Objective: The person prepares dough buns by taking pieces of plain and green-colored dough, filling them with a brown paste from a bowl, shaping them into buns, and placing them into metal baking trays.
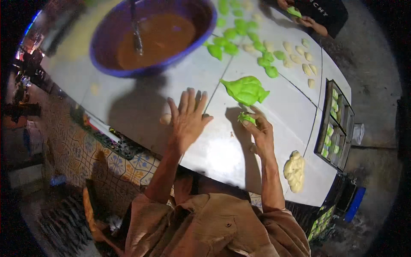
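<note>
Small green dough piece: located on the near side of the large green dough lump, pinched in the grip of the right hand. Left hand: to the lump's left and nearer, palm down over the desk, grip wide, fingers spread. Pale ball beside it. Purple basin: left of the lump, farther off. Divided tray: to the lump's right.

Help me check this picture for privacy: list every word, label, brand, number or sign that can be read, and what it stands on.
Black shirt at upper right: pale lettering, readable in part, not copied here.
Background things at far left: too small and blurred to tell.
Purple bowl, green dough: no lettering visible.
</note>
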